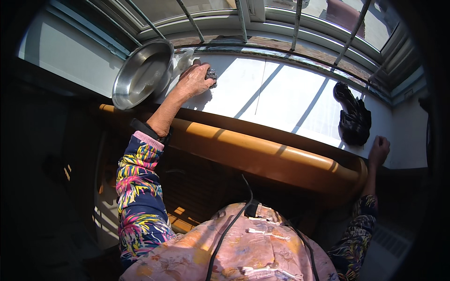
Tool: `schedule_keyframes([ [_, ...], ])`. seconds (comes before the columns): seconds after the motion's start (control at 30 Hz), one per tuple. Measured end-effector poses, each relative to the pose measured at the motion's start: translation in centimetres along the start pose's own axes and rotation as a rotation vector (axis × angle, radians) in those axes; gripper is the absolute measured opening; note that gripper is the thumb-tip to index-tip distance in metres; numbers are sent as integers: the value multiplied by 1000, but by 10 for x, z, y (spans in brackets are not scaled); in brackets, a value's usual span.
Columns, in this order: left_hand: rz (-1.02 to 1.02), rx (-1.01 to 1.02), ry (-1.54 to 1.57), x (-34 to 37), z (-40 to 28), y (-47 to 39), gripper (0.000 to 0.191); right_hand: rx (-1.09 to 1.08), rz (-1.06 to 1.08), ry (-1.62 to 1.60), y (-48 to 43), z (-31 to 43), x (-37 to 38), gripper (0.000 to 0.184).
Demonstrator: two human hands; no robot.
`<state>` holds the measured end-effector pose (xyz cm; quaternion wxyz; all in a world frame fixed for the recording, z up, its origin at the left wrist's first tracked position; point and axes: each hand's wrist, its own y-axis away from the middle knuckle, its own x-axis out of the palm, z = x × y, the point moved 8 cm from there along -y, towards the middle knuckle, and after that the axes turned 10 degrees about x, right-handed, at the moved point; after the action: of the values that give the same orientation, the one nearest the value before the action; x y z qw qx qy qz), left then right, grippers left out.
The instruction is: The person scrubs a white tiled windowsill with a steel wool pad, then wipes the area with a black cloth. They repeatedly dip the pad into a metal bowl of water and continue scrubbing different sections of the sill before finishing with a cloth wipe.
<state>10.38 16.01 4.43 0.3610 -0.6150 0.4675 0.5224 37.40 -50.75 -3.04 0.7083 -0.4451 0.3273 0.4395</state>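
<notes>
My left hand (195, 81) grips a dark, shiny mesh scouring pad (211, 76), apparently of metal, over the white windowsill (228, 89). Left of that hand a stainless steel basin (121, 86) is tilted, with some liquid in its bottom. Between basin and hand lies a crumpled, translucent plastic bag or wrap (185, 59). At the sill's right end my right hand (380, 149) rests with curled fingers, and I see nothing in it. A crumpled black plastic bag (355, 121) lies just to the left of this hand, apart from it.
Metal window bars (242, 21) rise along the far edge of the sill, where a strip of paint (225, 44) is peeling. A rounded wooden rail (253, 140) runs in front of the sill. A black cable (225, 239) hangs across my pink patterned garment (197, 253).
</notes>
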Motion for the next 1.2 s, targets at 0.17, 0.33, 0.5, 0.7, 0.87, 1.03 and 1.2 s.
schedule_keyframes([
  [0.17,38,272,32,41,-50,15,38,-13,-9,-11,1,2,0,21],
  [0.33,-117,457,-50,49,-104,-67,33,0,-35,-35,2,2,-3,21],
  [0.5,-97,381,-98,41,-101,-80,31,-28,-62,56,4,6,-3,21],
  [0.7,-32,623,14,62,-123,-26,35,-28,-61,18,5,5,-3,20],
  [0.87,-176,361,-121,31,-80,-74,29,-4,-53,0,3,2,-4,20],
  [1.03,-38,415,-35,51,-77,-29,35,-29,-93,27,2,1,0,17],
  [1.2,-86,530,-59,57,-122,-65,37,-25,-60,1,3,1,-3,18],
])
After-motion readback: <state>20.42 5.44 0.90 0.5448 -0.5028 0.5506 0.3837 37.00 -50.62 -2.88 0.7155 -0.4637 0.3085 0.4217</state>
